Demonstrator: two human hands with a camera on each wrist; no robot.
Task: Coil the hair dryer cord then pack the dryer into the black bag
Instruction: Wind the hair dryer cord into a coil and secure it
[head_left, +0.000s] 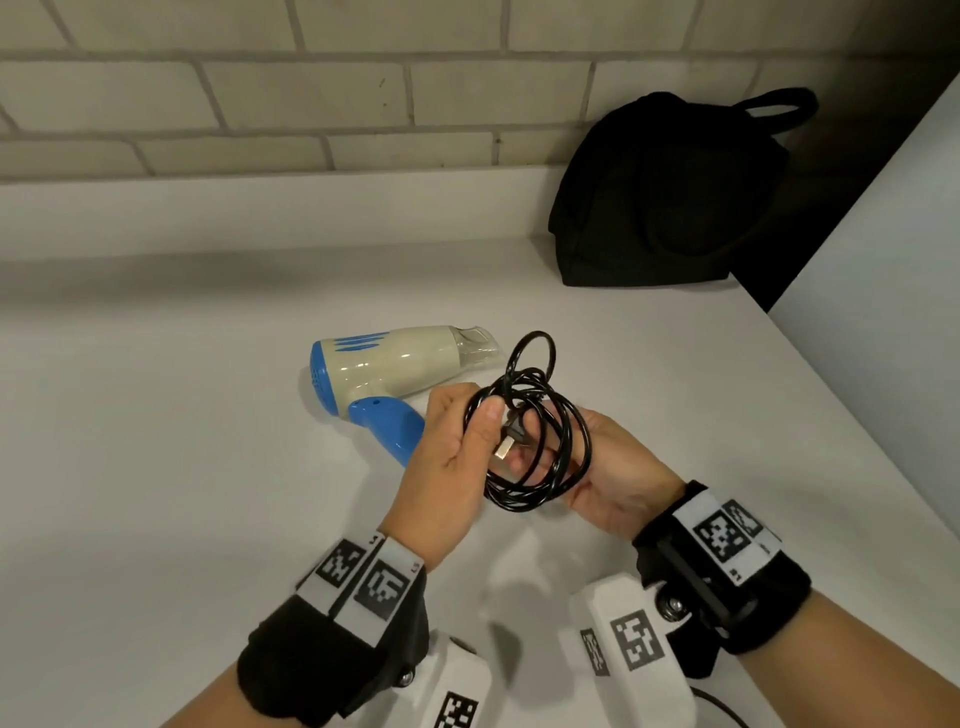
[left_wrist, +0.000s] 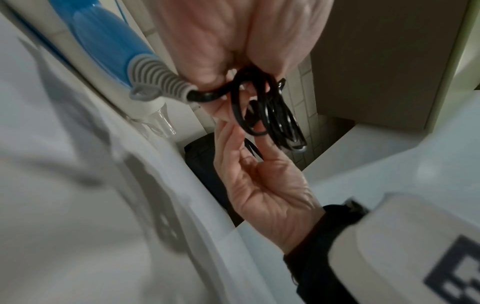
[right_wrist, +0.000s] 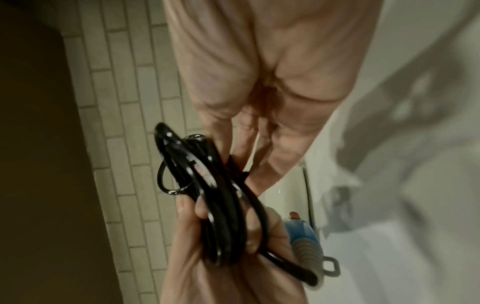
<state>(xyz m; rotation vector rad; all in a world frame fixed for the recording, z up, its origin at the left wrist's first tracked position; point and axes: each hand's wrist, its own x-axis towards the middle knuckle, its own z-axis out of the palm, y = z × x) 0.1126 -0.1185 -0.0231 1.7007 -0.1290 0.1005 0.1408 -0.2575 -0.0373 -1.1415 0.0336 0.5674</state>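
Black wrist straps (head_left: 722, 571) w/ white square-code marker tags, white cam housings (head_left: 631, 639), bare forearms.

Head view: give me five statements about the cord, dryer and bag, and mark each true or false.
1. The cord is gathered into loops held between both hands. True.
2. The hair dryer is already inside the black bag. False: it lies on the white counter, apart from the bag.
3. The left hand grips the cord loops with its thumb on top. True.
4. The black bag sits at the front edge next to the wrists. False: it stands at the back right, against the brick wall.
5. The right hand rests on the dryer's handle. False: it holds the cord loops.
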